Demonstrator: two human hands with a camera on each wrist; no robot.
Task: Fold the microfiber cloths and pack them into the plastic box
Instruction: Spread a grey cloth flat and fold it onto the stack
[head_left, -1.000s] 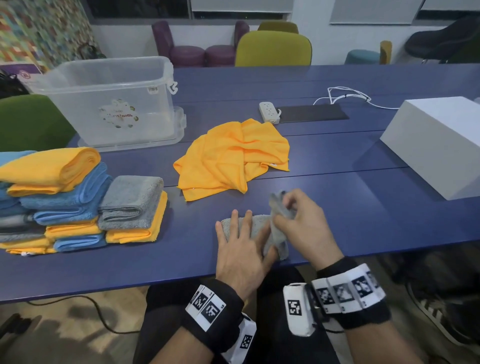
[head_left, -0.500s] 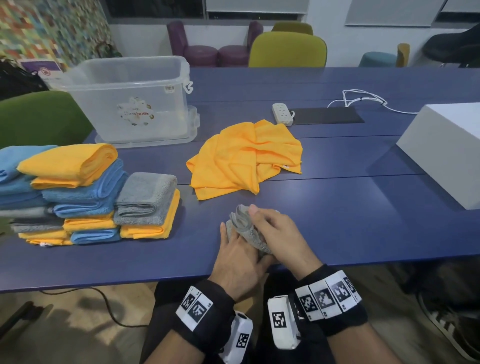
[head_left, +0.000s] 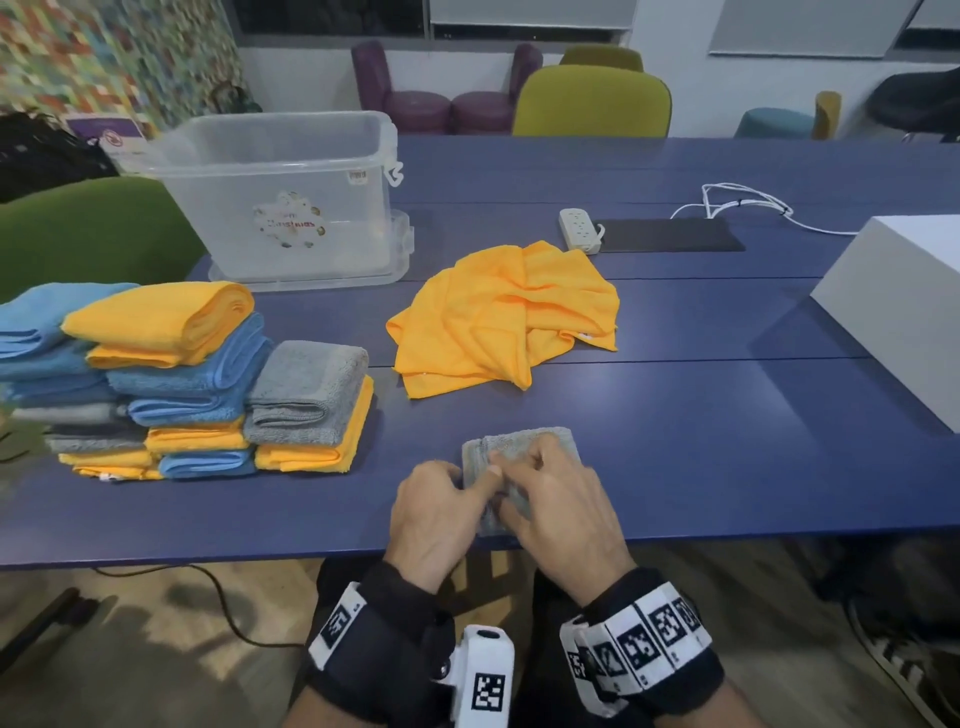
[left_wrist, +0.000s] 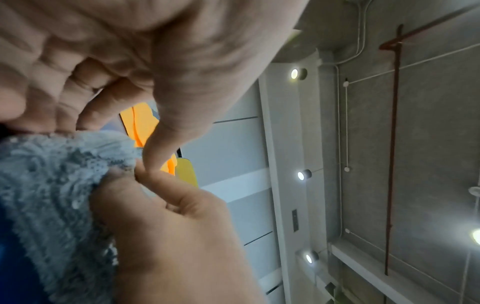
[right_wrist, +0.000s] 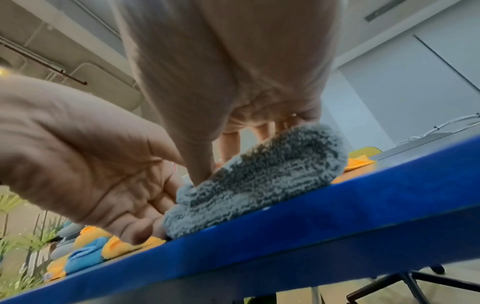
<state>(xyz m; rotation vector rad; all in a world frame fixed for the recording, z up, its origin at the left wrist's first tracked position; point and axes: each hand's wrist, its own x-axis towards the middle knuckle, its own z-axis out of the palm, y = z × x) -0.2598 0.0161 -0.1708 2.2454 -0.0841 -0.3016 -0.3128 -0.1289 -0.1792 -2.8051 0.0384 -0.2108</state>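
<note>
A small folded grey cloth (head_left: 524, 439) lies on the blue table (head_left: 701, 441) near its front edge. My left hand (head_left: 460, 475) grips its left end with curled fingers. My right hand (head_left: 511, 465) curls over its top, thumb pressing down. In the right wrist view the grey cloth (right_wrist: 259, 181) is a thick bundle flat on the table. An unfolded orange cloth (head_left: 504, 312) lies crumpled behind it. The clear plastic box (head_left: 280, 192) stands open at the back left with no cloths visible inside.
Stacks of folded orange, blue and grey cloths (head_left: 197, 379) fill the left of the table. A white box (head_left: 904, 301) sits at the right edge. A power strip (head_left: 579, 228), black pad (head_left: 670, 241) and white cable lie at the back. Chairs stand behind.
My right hand has brought the raised grey flap over and down. My left hand, flat on the cloth a second ago, now curls round its left end.
</note>
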